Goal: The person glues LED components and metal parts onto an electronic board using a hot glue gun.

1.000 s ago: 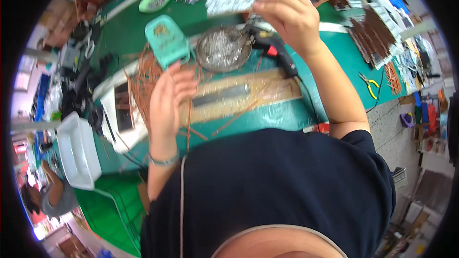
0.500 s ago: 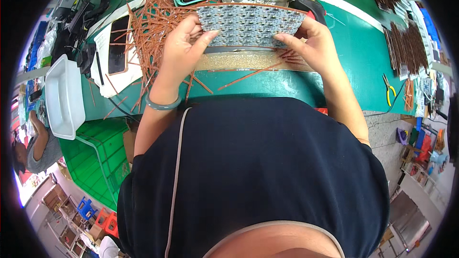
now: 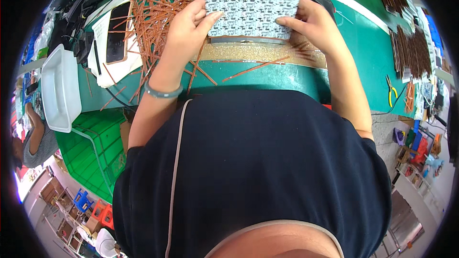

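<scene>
A circuit board panel (image 3: 252, 9), pale with a repeating dark pattern and thin brown strips along its top and bottom edges, is held up between my hands. My left hand (image 3: 191, 26) grips its left edge, thumb on the face. At the right edge, my right hand (image 3: 315, 24) does the same; the fingers behind the panel are hidden. Below the panel lies a speckled gold-coloured strip (image 3: 239, 52) with several brown sticks on its right end. To the left of my left hand, a heap of thin brown strips (image 3: 155, 19) covers the green table (image 3: 282, 81).
A phone (image 3: 118, 38) and a pen (image 3: 97, 57) lie on paper at the left, near a white tub (image 3: 61, 88). Yellow-handled pliers (image 3: 391, 91) rest at the right, by stacked brown-edged boards (image 3: 412, 53). A green crate (image 3: 91, 157) stands below the table's left side.
The panel has tilted, so its patterned face now looks brighter and taller. My view has shifted slightly, with both hands still on the panel.
</scene>
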Demonstrator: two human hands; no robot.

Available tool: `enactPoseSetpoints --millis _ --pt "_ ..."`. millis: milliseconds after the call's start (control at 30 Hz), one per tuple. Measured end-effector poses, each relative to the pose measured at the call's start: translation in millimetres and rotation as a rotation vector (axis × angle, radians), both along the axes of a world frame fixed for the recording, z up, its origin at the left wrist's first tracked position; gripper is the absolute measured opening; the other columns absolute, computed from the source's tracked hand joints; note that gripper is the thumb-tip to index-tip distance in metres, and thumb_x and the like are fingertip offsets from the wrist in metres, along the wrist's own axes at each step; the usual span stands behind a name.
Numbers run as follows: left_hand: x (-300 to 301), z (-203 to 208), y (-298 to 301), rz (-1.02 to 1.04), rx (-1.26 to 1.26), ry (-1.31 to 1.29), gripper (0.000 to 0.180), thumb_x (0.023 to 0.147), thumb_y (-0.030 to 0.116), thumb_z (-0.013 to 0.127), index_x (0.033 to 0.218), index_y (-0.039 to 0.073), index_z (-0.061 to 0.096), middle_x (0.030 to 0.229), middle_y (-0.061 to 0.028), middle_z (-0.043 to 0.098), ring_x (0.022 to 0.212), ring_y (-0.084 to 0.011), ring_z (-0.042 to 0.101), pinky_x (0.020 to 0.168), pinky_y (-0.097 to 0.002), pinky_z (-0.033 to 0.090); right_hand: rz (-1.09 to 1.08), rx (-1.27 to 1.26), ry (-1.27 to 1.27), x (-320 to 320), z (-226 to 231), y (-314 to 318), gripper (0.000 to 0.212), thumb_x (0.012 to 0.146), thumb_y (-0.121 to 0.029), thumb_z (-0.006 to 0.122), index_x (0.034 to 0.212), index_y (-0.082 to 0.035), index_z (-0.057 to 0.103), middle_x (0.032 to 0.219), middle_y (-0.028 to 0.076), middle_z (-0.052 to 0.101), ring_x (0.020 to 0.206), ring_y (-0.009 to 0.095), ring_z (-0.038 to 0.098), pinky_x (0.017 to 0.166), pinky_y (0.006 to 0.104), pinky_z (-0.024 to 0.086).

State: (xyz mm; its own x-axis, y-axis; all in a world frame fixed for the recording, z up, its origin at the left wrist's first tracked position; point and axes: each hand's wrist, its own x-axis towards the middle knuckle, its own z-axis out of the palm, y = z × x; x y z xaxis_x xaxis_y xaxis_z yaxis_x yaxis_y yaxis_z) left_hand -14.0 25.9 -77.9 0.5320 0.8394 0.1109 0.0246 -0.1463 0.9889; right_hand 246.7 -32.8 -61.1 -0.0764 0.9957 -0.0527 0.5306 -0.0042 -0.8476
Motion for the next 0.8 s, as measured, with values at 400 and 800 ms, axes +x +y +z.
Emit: enactPoseSetpoints --millis 400,800 --pt "-20.7 5.1 -15.9 0.034 0.080 0.153 0.012 0.081 0.006 0.063 0.088 -0.002 0.057 0.082 -0.0028 0.058 0.076 -0.0081 0.056 0.066 -0.0199 0.045 0.032 0.253 -0.019 -5.7 15.6 -28.7 0.030 0.075 -0.010 0.069 0.101 -0.001 0.058 0.081 0.008 0.067 0.072 0.012 0.064 0.064 0.0251 0.050" --pt "-37.3 22.7 -27.5 -0.208 0.614 0.396 0.030 0.067 0.005 0.068 0.095 0.002 0.060 0.098 -0.0104 0.060 0.094 -0.0229 0.057 0.082 -0.0319 0.044 0.245 0.499 -0.197 -13.2 7.9 -61.1 0.024 0.059 0.004 0.066 0.079 -0.009 0.064 0.080 0.004 0.063 0.079 0.020 0.060 0.074 0.0302 0.046"
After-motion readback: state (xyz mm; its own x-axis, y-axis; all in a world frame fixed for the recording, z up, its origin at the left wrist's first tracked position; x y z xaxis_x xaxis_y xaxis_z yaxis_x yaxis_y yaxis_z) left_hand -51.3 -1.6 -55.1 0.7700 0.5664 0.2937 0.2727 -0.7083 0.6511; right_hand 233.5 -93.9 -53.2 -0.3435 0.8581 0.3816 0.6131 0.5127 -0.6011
